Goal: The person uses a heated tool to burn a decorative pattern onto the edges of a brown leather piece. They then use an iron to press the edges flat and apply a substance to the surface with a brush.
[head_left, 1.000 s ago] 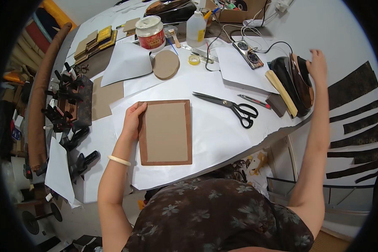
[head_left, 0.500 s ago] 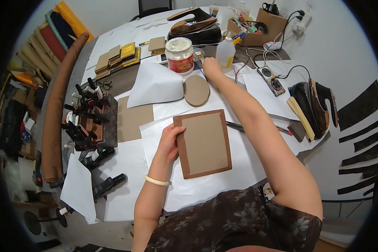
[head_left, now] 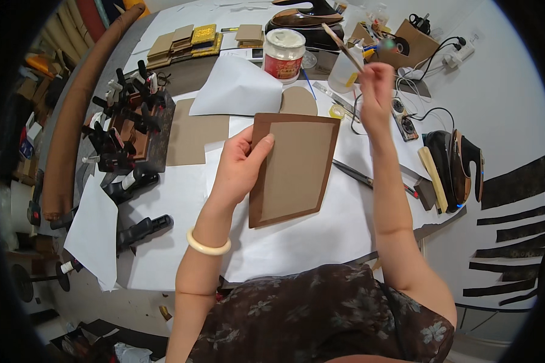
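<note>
My left hand [head_left: 239, 166] grips the left edge of a flat board panel [head_left: 297, 169], thumb on its front face. The panel is grey-beige in the middle with a brown border, and it is held up tilted above the white paper. Off to the right, my raised right hand [head_left: 376, 94] is closed on a slim brush [head_left: 344, 48] that points up and to the left; the brush is slightly blurred. Near it are a squeeze bottle [head_left: 344, 72] and an open white-topped jar with a red label [head_left: 283, 57].
Left stands a rack of dark-handled clamps [head_left: 154, 136], beside a long brown fabric roll [head_left: 82, 115]. A folded white sheet [head_left: 236, 88] partly covers a round board [head_left: 300, 101]. An iron [head_left: 463, 169] and power strip [head_left: 406, 121] with cords are on the right.
My right hand has lifted from beside the bottle and come back rightward with a brush now in view. My left hand has raised and tilted the panel. The whole view has shifted somewhat.
</note>
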Demonstrator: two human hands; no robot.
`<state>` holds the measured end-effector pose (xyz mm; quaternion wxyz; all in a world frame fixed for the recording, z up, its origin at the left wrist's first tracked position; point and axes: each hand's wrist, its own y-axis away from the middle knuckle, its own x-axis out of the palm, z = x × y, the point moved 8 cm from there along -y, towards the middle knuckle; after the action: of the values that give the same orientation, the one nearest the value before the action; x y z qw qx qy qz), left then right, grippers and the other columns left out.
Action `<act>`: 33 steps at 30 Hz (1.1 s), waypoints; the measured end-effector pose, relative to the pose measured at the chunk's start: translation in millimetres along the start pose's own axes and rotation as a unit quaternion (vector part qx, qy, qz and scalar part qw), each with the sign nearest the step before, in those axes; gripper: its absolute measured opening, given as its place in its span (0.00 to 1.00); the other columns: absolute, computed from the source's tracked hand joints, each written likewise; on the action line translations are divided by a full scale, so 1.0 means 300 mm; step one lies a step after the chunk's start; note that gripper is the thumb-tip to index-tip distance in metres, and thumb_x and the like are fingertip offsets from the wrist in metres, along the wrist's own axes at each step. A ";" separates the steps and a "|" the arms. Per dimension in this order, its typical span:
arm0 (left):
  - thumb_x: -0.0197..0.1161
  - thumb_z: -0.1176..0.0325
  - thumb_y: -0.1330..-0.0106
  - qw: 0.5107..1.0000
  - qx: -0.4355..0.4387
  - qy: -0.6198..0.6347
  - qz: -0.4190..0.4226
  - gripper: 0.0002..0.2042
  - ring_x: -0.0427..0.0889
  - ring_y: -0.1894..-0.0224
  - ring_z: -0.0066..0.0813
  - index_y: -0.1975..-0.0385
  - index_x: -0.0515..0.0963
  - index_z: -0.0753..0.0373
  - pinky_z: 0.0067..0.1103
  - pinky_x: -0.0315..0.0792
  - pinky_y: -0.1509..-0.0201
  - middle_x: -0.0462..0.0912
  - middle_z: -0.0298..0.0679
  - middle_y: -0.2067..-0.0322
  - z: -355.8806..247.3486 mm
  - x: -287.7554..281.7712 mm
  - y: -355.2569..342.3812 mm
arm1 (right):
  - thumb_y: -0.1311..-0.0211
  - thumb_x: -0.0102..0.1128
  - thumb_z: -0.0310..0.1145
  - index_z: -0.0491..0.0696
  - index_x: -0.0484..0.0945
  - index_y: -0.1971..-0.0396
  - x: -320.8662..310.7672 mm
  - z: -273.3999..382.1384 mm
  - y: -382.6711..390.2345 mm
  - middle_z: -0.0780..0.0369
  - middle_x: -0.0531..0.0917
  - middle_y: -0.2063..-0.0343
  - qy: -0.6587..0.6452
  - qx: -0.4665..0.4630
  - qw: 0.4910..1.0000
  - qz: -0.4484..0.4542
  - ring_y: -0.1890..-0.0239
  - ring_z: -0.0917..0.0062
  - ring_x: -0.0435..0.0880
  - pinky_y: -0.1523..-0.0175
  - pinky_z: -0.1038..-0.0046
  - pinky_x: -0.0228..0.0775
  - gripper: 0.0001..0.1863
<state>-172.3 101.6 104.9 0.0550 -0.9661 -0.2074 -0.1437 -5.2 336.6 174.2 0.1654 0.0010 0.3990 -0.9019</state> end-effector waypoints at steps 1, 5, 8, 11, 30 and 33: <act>0.59 0.70 0.18 1.000 0.014 -0.017 0.013 0.13 0.84 0.57 0.15 0.42 0.82 0.69 0.20 0.79 0.51 0.90 0.34 0.56 -0.035 0.011 0.017 | 0.16 0.58 0.37 0.46 0.73 0.47 -0.029 0.114 0.045 0.67 0.77 0.64 -0.046 -0.020 0.998 0.027 0.65 0.86 0.72 0.61 0.79 0.65 0.11; 0.61 0.72 0.19 0.996 0.053 -0.058 0.052 0.13 0.82 0.54 0.13 0.41 0.82 0.71 0.17 0.76 0.48 0.89 0.32 0.55 -0.123 0.065 0.083 | 0.20 0.63 0.30 0.44 0.76 0.48 -0.100 0.403 0.213 0.65 0.78 0.62 -0.046 -0.144 0.982 0.114 0.65 0.84 0.73 0.61 0.79 0.65 0.09; 0.61 0.73 0.20 0.985 0.104 -0.137 0.029 0.12 0.75 0.66 0.11 0.43 0.83 0.71 0.17 0.70 0.63 0.85 0.30 0.68 -0.184 0.087 0.133 | 0.24 0.68 0.30 0.41 0.79 0.52 -0.099 0.473 0.258 0.59 0.82 0.63 -0.020 -0.186 0.973 0.132 0.66 0.77 0.76 0.62 0.77 0.68 0.10; 0.61 0.74 0.22 0.966 0.143 -0.214 0.003 0.12 0.67 0.75 0.11 0.46 0.84 0.72 0.18 0.64 0.73 0.79 0.30 0.79 -0.247 0.118 0.177 | 0.26 0.70 0.31 0.41 0.80 0.53 -0.091 0.497 0.276 0.57 0.83 0.67 0.004 -0.200 0.969 0.145 0.67 0.73 0.78 0.63 0.75 0.69 0.12; 0.61 0.77 0.26 0.942 0.201 -0.268 -0.012 0.07 0.66 0.76 0.10 0.56 0.83 0.73 0.15 0.61 0.72 0.74 0.28 0.80 -0.313 0.157 0.235 | 0.25 0.69 0.32 0.40 0.79 0.53 -0.051 0.487 0.286 0.57 0.83 0.67 -0.021 -0.188 0.968 0.165 0.68 0.75 0.76 0.63 0.75 0.68 0.12; 0.61 0.77 0.25 0.945 0.197 -0.261 -0.008 0.07 0.66 0.76 0.09 0.55 0.83 0.73 0.15 0.61 0.72 0.74 0.28 0.81 -0.304 0.156 0.232 | 0.24 0.68 0.31 0.40 0.79 0.53 -0.053 0.478 0.289 0.57 0.83 0.67 -0.030 -0.184 0.968 0.167 0.68 0.76 0.76 0.63 0.76 0.67 0.11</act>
<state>-125.7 41.1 202.7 0.1867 -0.9379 -0.2465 0.1571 54.5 183.8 211.6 0.3233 0.0104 0.5469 -0.7722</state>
